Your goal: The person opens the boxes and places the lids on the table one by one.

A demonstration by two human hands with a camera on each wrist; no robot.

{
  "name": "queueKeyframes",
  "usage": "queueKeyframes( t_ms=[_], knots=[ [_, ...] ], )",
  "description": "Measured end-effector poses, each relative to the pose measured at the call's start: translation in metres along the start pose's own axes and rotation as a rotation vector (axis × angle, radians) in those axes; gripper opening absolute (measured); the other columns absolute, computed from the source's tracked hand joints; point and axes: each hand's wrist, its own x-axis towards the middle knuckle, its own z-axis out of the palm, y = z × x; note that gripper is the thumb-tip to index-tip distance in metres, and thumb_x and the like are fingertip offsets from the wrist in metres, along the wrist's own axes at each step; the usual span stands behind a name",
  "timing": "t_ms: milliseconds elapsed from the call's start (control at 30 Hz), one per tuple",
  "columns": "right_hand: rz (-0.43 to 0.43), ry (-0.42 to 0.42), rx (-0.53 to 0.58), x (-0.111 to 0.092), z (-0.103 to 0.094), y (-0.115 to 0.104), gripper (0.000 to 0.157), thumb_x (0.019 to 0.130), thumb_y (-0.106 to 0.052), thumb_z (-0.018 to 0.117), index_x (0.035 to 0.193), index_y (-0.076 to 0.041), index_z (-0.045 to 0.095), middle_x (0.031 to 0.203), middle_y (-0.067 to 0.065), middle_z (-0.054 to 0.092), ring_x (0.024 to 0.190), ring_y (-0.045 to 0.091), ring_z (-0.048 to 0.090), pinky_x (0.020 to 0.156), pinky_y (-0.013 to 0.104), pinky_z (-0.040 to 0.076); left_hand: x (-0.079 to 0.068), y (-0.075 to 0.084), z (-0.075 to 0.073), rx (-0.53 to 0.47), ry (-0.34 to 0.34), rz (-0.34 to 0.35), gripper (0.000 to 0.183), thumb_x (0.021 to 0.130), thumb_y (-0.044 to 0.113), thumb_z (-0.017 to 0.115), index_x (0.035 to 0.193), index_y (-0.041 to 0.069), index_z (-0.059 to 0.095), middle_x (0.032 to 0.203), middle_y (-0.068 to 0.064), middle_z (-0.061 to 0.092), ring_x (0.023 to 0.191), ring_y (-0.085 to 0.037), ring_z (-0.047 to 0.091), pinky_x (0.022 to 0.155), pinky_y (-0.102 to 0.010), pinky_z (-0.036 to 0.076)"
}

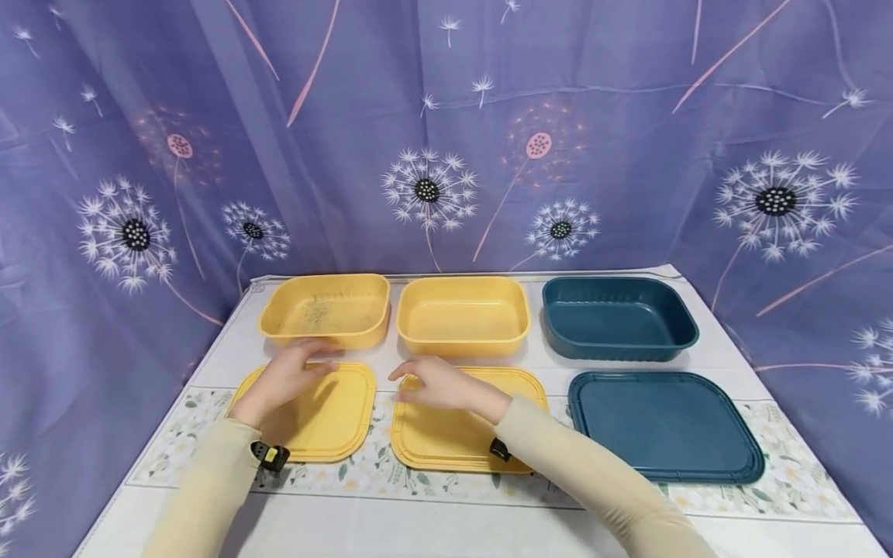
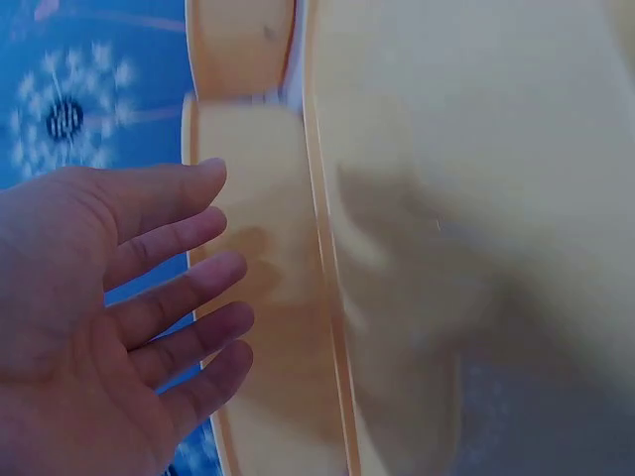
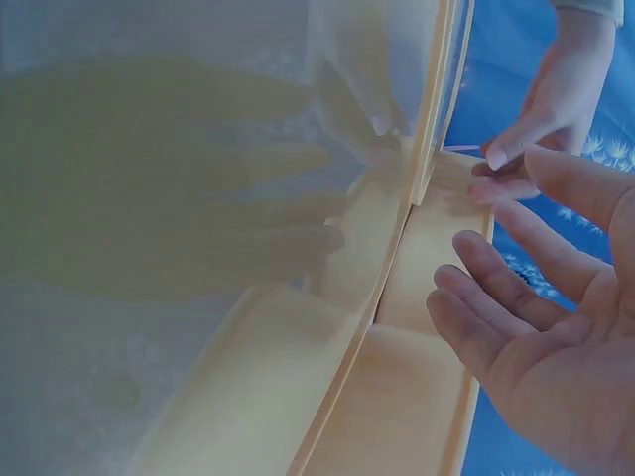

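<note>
My left hand (image 1: 289, 377) hovers over the left yellow lid (image 1: 342, 422), close to the front of the left yellow container (image 1: 363, 339). In the left wrist view that hand (image 2: 129, 307) has its fingers loosely spread, with nothing in it. Over the middle yellow lid (image 1: 439, 442), my right hand (image 1: 443, 384) points inward, a little in front of the middle yellow container (image 1: 463, 349). The right wrist view shows this hand (image 3: 556, 327) palm visible, fingers relaxed and holding nothing. Both lids lie flat and are partly covered by the arms.
A dark blue container (image 1: 614, 353) stands at the back right, with a dark blue lid (image 1: 670, 426) lying before it. A white cloth with a floral band (image 1: 377, 484) covers the table. Purple dandelion-print curtains (image 1: 481, 116) enclose the back and sides.
</note>
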Motion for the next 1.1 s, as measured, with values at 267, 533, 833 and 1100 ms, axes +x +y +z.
queueKeyframes(
  t_ms=[267,533,833,1100],
  knots=[
    [-0.008,0.126,-0.019,-0.052,-0.009,0.011,0.029,0.099,-0.023,0.065,0.125,-0.01,0.069,0.132,0.007,0.064,0.128,0.024,0.056,0.11,0.04,0.042,0.011,0.032,0.021,0.073,0.002,0.038,0.032,0.093,0.012,0.073,0.121,-0.003,0.069,0.118,-0.019,0.068,0.112,-0.038,0.062,0.099,-0.054,0.047],
    [0.008,0.252,-0.042,-0.1,-0.028,0.018,0.027,0.1,-0.02,0.066,0.124,-0.01,0.069,0.129,0.005,0.065,0.124,0.024,0.059,0.102,0.043,0.048,0.014,0.058,0.035,0.087,-0.058,0.01,0.031,0.096,0.019,0.07,0.124,0.005,0.068,0.124,-0.012,0.066,0.118,-0.036,0.059,0.099,-0.053,0.048],
    [0.048,0.324,-0.072,-0.14,-0.039,0.037,0.027,0.099,-0.02,0.067,0.125,-0.009,0.069,0.131,0.008,0.064,0.124,0.027,0.058,0.098,0.046,0.051,0.012,0.075,0.042,0.113,-0.099,-0.02,0.033,0.099,0.026,0.067,0.127,0.009,0.068,0.145,-0.023,0.051,0.134,-0.043,0.048,0.107,-0.058,0.041],
    [0.11,0.461,-0.034,-0.151,-0.071,0.049,0.027,0.101,-0.02,0.065,0.126,-0.012,0.069,0.129,0.004,0.064,0.121,0.026,0.06,0.093,0.048,0.053,0.028,0.079,0.034,0.116,-0.023,0.041,0.031,0.1,0.022,0.066,0.127,0.008,0.068,0.128,-0.012,0.064,0.12,-0.035,0.058,0.096,-0.053,0.05]
  ],
)
